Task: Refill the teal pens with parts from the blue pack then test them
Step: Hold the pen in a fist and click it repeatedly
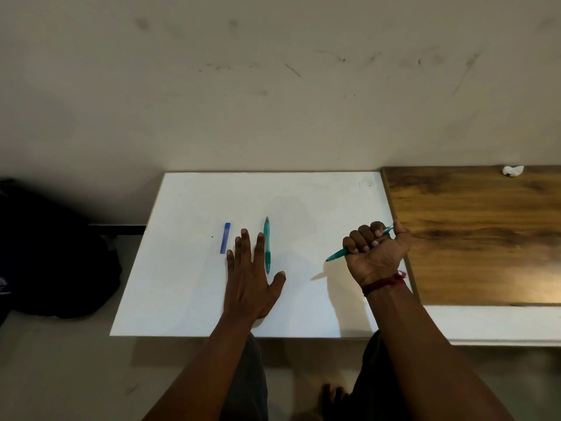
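**Table** point(182, 299): white top, carrying all the task items.

**Blue pack** point(225, 238): slim, lying flat left of centre and pointing far to near. Whether it was open or closed could not be told.

**Lying teal pen** point(267, 244): flat on the table right of the pack and roughly parallel to it.

**Left hand** point(250, 278): flat on the table with fingers straight and spread, holding nothing. It lay between the pack and the lying pen, its forefinger just beside the pen.

**Right hand** point(375, 250): raised at the right side of the table, fist wrapped round the **held teal pen** point(337, 255). The tip pointed left and the thumb sat at the far-right end. A **red thread** point(384, 282) circled the wrist.

**Step, as judged**: working the held pen's end cap or button with the thumb, either to open it for refilling or to test it. It would go best with the barrel held firm, the thumb pressing straight along the pen's axis, and the tip kept over the white top so that loose parts fall in sight.

**Surroundings**: **wooden surface** point(470, 232) to the right and a **dark bag** point(45, 253) to the left.
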